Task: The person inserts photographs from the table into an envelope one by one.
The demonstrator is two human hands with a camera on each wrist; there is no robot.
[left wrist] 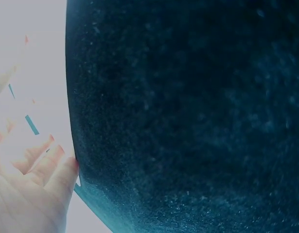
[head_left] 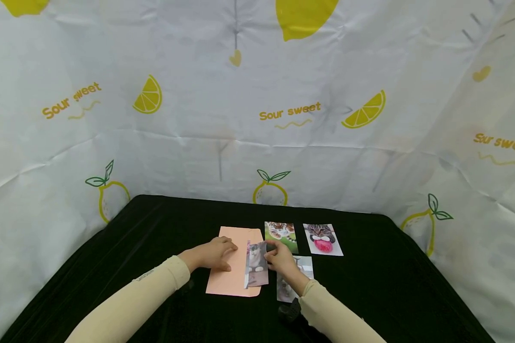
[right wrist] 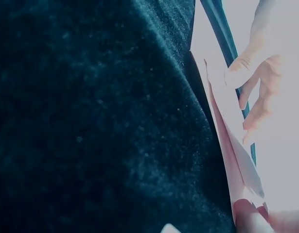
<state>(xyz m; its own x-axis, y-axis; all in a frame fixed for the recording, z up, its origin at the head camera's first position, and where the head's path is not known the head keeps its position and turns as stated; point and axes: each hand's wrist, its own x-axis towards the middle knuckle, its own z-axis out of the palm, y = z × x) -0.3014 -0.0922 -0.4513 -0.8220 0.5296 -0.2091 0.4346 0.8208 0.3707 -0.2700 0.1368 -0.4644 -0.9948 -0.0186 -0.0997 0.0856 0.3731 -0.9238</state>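
Observation:
A pink envelope point(head_left: 225, 284) lies flat on the dark cloth. On its left part rests my left hand point(head_left: 212, 254), fingers spread; the left wrist view shows that hand point(left wrist: 35, 184) with its fingers extended. My right hand point(head_left: 281, 259) pinches the right edge of a photo card with a grey-and-white cat point(head_left: 256, 267), which lies over the envelope's right side. In the right wrist view, the right fingers point(right wrist: 251, 218) hold the end of the card, and a gap shows between the pale sheet and the pink paper. Glare washes out much of both wrist views.
A tiger card point(head_left: 279, 231) and a card of a cat with a pink ball point(head_left: 324, 243) lie beyond and right of my right hand. Another card point(head_left: 285, 291) is partly covered by the right wrist. A black object point(head_left: 288, 312) sits under the right forearm. Behind hangs a lemon-printed white curtain point(head_left: 189, 157).

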